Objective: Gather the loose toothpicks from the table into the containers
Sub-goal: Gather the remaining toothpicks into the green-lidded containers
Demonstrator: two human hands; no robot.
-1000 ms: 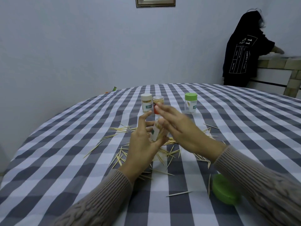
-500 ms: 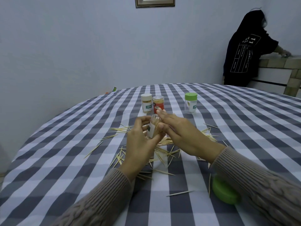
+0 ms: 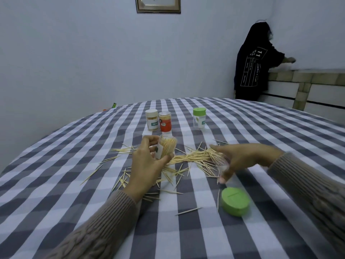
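The left hand (image 3: 144, 165) is curled round a small clear plastic container (image 3: 166, 149), tilted with its open mouth toward the camera and packed tight with pale wooden toothpicks whose cut ends show as a dense bundle; a white label runs down its near side. The right hand (image 3: 240, 159) is over the table to the right, blurred, fingers spread and pointing left and down, holding nothing that can be made out.

Between and under the hands lie the loose pale wooden toothpicks (image 3: 192, 157), thin and pointed: a thick heap at the middle, with strays scattered left, near and far on the grey-and-white checked tablecloth (image 3: 74, 184). A single one (image 3: 188, 211) lies apart, near the camera.

A round green plastic lid (image 3: 235, 201) lies flat just near of the right hand. Farther off stand three closed containers: a white-lidded jar (image 3: 152, 120) touching or just beside a red-labelled clear jar (image 3: 165, 121), and, well to the right, a green-lidded clear jar (image 3: 199, 118).

A person in a dark hooded top (image 3: 252, 66) stands at the far right wall.
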